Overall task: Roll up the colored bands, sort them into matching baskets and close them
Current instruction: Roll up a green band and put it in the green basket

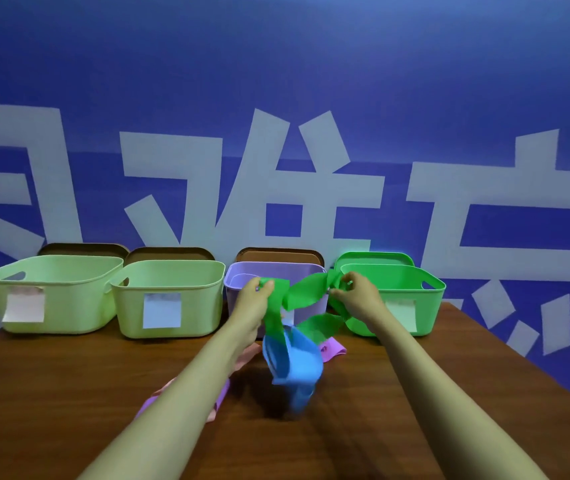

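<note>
Your left hand (pixel 256 296) grips one end of the green band (pixel 306 291), fingers curled round it, and your right hand (pixel 354 294) pinches the other end. The band stretches between the two grips, raised above the table (pixel 69 393), in front of the purple basket (pixel 242 275) and just beside the green basket (pixel 415 296). Its slack loops down below your hands. A blue band (pixel 294 362) hangs caught in that loop, blurred, under the gap between your wrists. A pink band (pixel 249 356) lies on the table under your left forearm.
</note>
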